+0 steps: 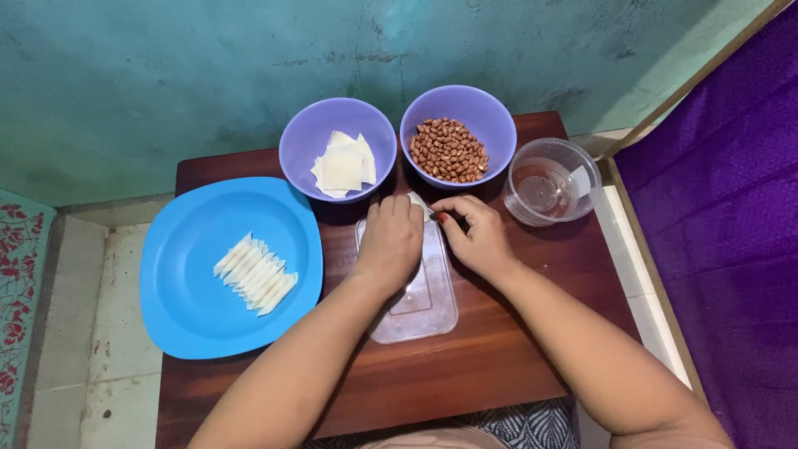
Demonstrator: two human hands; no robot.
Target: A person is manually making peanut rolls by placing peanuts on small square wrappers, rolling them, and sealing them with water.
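Note:
My left hand [391,244] lies palm down over the far end of a clear plastic lid [424,312] on the small wooden table [465,366]. My right hand [475,234] sits beside it, fingers pinching a corner of a white pastry sheet [418,202] that peeks out between both hands. A purple bowl [303,141] behind holds more square white sheets. A second purple bowl [495,116] holds brown peanuts [449,150].
A blue plate [191,308] at the left carries a row of several rolled white sticks [256,273]. A clear round bowl of water [553,181] stands at the right. A teal wall rises behind; purple cloth hangs at the right.

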